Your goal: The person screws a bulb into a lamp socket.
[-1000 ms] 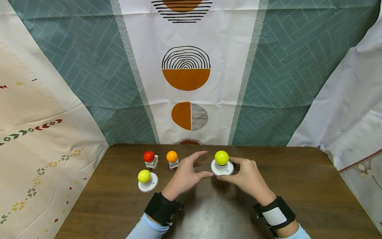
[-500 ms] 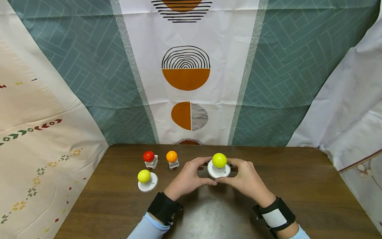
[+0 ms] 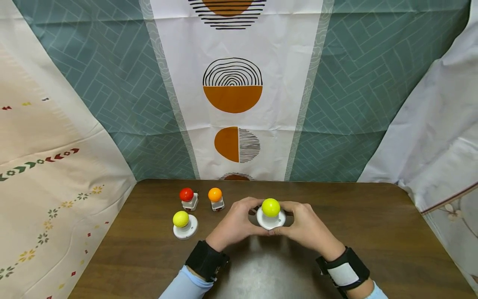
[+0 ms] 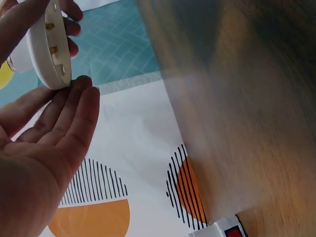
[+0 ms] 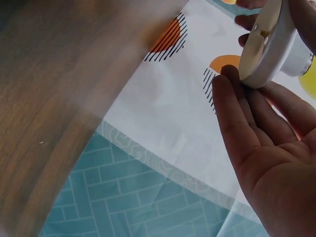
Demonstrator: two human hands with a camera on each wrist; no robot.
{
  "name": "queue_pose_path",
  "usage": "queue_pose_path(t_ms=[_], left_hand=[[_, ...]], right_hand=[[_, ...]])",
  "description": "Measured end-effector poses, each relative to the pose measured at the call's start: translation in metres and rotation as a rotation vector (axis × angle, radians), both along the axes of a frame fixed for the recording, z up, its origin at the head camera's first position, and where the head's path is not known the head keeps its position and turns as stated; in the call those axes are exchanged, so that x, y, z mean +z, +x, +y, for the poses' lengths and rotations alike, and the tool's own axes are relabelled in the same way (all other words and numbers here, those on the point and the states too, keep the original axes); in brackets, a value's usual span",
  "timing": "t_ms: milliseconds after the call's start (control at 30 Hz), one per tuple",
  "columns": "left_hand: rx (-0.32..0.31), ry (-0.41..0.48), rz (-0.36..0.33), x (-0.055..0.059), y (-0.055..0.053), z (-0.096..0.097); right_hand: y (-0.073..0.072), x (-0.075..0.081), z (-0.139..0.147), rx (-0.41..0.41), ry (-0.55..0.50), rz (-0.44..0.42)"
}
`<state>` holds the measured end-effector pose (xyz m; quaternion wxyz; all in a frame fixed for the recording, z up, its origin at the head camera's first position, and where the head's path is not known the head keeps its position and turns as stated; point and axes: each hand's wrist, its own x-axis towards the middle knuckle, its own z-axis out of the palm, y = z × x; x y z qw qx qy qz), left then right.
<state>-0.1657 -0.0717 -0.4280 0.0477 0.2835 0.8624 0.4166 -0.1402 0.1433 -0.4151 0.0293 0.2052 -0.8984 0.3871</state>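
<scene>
In the head view, a round white lamp holder (image 3: pixel 266 221) with a yellow-green bulb (image 3: pixel 270 207) sits between both hands, bulb upward. My left hand (image 3: pixel 238 224) holds its rim from the left, thumb in front and fingers behind. From the right, my right hand (image 3: pixel 307 226) grips the same rim, the two thumb tips meeting in front. The left wrist view shows the holder's white base (image 4: pixel 43 57) raised over the table, brass-coloured fittings visible underneath. Fingertips touch the lower edge of the base (image 5: pixel 270 59) in the right wrist view.
At the left stands a yellow dimpled bulb (image 3: pixel 181 219) on a round white base (image 3: pixel 185 232). Behind it are a red bulb (image 3: pixel 186 194) and an orange bulb (image 3: pixel 215 194) on small white blocks. A patterned curtain (image 3: pixel 239 95) hangs behind the wooden table (image 3: pixel 354 232).
My left hand has come in and taken hold of the lamp holder, which my right hand alone held before. The holder has moved slightly left and toward me.
</scene>
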Motion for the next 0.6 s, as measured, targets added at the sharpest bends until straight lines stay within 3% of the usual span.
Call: queue_pose_path(t_ms=[167,333,467,600], left_hand=[[0.011,-0.066,0.001,-0.002,0.006,0.000],[0.043,-0.074,-0.002,-0.005,0.012,-0.001],[0.097,-0.059,0.022,-0.009,0.018,-0.004],[0.191,-0.034,0.065,-0.014,0.024,-0.013]], right_hand=[[0.002,-0.002,0.000,0.039,0.034,0.001],[0.003,-0.006,-0.001,0.055,0.012,-0.025],[0.005,-0.008,-0.002,0.065,-0.001,-0.061],[0.008,-0.007,-0.001,0.033,0.028,-0.054]])
